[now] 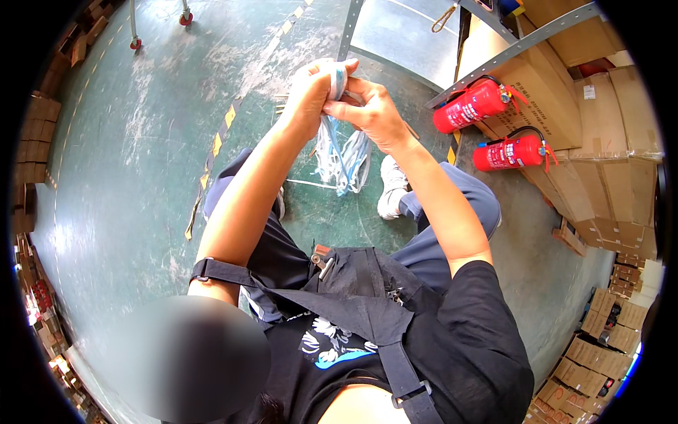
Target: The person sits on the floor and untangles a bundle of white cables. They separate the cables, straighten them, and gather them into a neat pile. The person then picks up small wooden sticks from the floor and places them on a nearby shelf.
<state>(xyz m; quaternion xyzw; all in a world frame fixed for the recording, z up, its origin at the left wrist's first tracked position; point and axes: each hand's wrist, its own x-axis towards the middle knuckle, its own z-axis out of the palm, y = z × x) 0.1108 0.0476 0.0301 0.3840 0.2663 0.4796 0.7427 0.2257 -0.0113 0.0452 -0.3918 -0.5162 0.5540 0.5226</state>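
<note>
My left hand [309,95] is raised in front of me, fingers closed on a bundle of white and light-blue plastic strands [341,162], with some wrapped at the fingers. My right hand [374,116] meets it from the right, thumb and fingers pinched on the same strands just below the wrapped part. The loose lengths hang beneath both hands between my shoes, one thin white strand stretching out to the left. Some small thin brownish pieces show partly behind my hands; I cannot make out what they are.
Two red fire extinguishers [473,106] lie at right beside cardboard boxes [600,191] and a metal shelf frame [522,35]. Yellow-black tape [227,120] marks the green floor [141,177]. Red-wheeled legs [135,39] stand at upper left. Stacked cartons [32,141] line the far left.
</note>
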